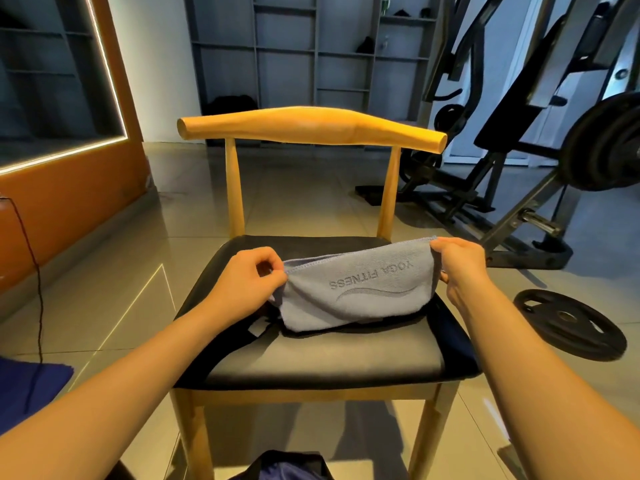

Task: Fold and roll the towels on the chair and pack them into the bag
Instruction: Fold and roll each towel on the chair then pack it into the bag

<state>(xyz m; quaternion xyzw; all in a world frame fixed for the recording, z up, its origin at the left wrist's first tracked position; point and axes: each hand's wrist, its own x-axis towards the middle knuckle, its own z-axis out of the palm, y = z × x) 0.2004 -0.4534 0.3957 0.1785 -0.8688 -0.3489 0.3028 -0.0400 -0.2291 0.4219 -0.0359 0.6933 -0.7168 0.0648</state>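
Observation:
A grey-blue towel (360,289) stamped "YOGA FITNESS" is held up over the black seat of a wooden chair (322,358). My left hand (242,278) pinches its left top corner. My right hand (457,261) pinches the right top corner, held a little higher. The towel's lower edge sags onto dark fabric (453,334) that lies across the seat; whether this is another towel I cannot tell. A dark bag (287,465) with a blue lining shows at the bottom edge, on the floor in front of the chair.
A black weight plate (568,323) lies on the tiled floor to the right. Behind it stands a weight machine (540,140) with a loaded bar. An orange wall panel (62,174) and a cable (34,289) are at left, grey shelves at the back.

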